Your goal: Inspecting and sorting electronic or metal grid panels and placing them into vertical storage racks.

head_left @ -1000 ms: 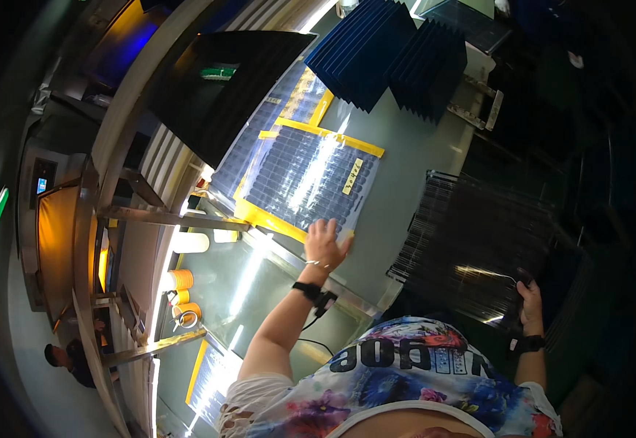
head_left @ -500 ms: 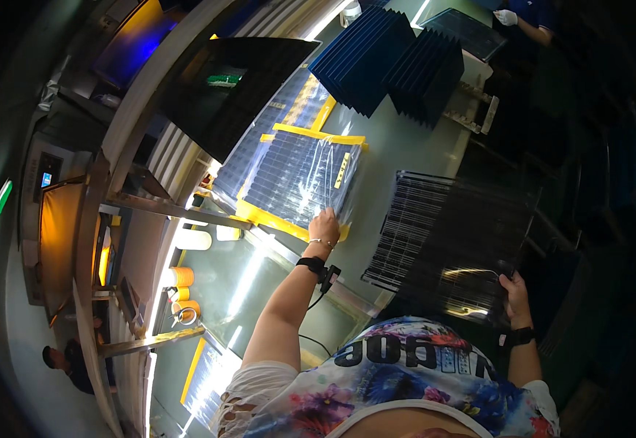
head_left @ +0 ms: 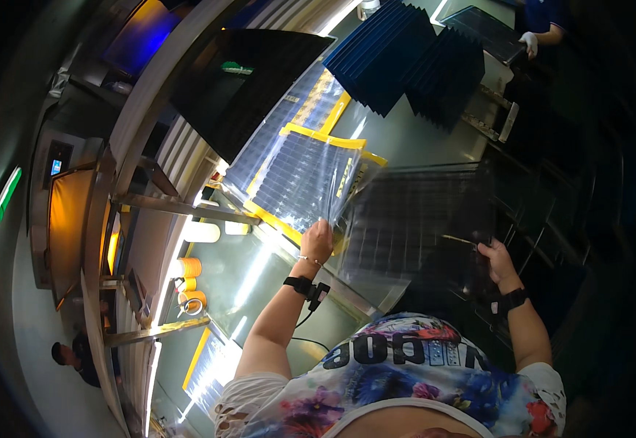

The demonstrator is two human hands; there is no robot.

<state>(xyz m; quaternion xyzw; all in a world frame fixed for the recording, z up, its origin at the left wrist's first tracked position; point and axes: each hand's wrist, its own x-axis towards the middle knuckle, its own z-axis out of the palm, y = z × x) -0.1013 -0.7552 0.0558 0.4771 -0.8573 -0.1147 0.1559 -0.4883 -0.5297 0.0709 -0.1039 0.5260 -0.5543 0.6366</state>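
My left hand (head_left: pixel 318 242), fingers pinched together, grips the near edge of a clear plastic film (head_left: pixel 327 191). Under that glossy film lies a gridded sheet (head_left: pixel 289 179) with yellow tape (head_left: pixel 325 136) along its far and near edges. My right hand (head_left: pixel 499 263) holds a dark, thin panel (head_left: pixel 413 226) by its right edge, thumb on top. The panel is tilted and crossed by fine lines, and its left edge comes close to the film's right side. Motion blurs it somewhat. Both wrists wear black bands.
Two stacks of dark blue ridged plates (head_left: pixel 384 55) stand at the far side of the table. A black screen (head_left: pixel 248 87) overhangs from the left. Orange tape rolls (head_left: pixel 186 268) sit on the left. At the far right, a co-worker's gloved hand (head_left: pixel 528 44) touches another dark panel (head_left: pixel 482 33).
My right hand has brought the dark panel left, toward the taped sheet. The film's right side is now raised at my left hand. The view has shifted slightly.
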